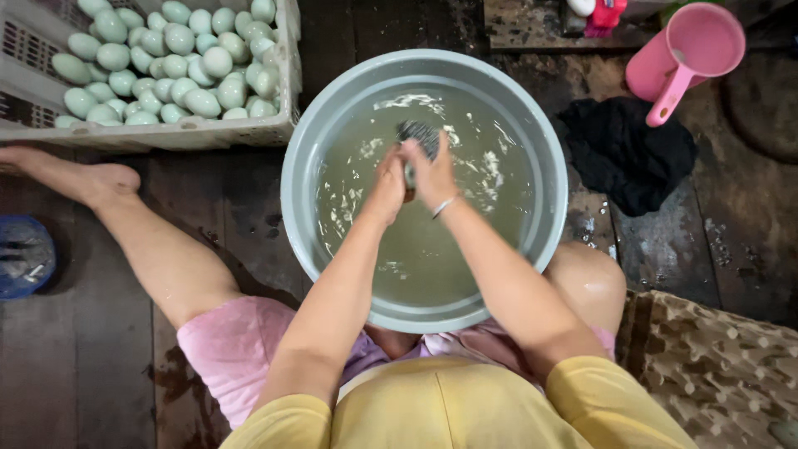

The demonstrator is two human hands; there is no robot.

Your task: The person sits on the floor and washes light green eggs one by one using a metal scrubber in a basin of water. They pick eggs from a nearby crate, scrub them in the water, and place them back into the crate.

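Dark wet floorboards (249, 216) carry a grey basin (316, 116) of murky water. Over it, the right hand (432, 170) grips a dark scrubber (420, 135); the left hand (386, 185) clenches something hidden. Pale green eggs (170, 58) fill a crate (287, 100) at ten o'clock.

Basin (309, 125) of water between the knees, egg crate (287, 75) behind-left, jug (686, 54) and cloth (628, 154) behind-right.
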